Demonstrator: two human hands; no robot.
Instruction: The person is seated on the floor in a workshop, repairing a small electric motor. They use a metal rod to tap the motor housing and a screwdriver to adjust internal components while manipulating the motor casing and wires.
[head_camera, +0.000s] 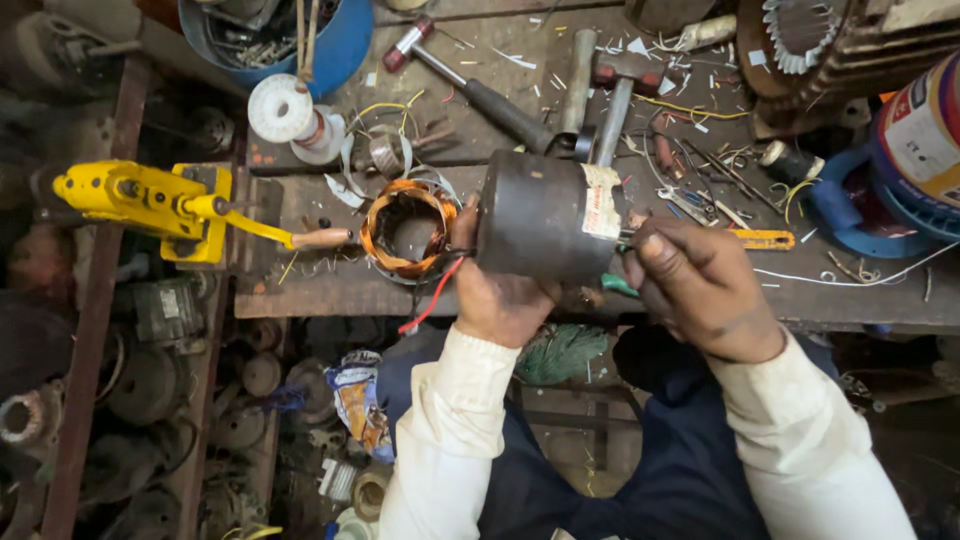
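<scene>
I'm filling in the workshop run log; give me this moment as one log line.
left hand: grips dark motor housing | right hand: holds green-handled tool at its end | copper winding beside, on workbench

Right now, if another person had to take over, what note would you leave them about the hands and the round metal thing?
Left hand: grips the dark motor housing from below, holding it on its side above the bench edge.
Right hand: at the housing's labelled end, pinching a green-handled tool; its tip is hidden.
Nearby: copper-wound stator with a red wire lies just left of the housing on the wooden workbench; two hammers lie behind; a yellow vise sits at the left.
Done: the stator is outside the housing.
Left: cannot tell from this view.
</scene>
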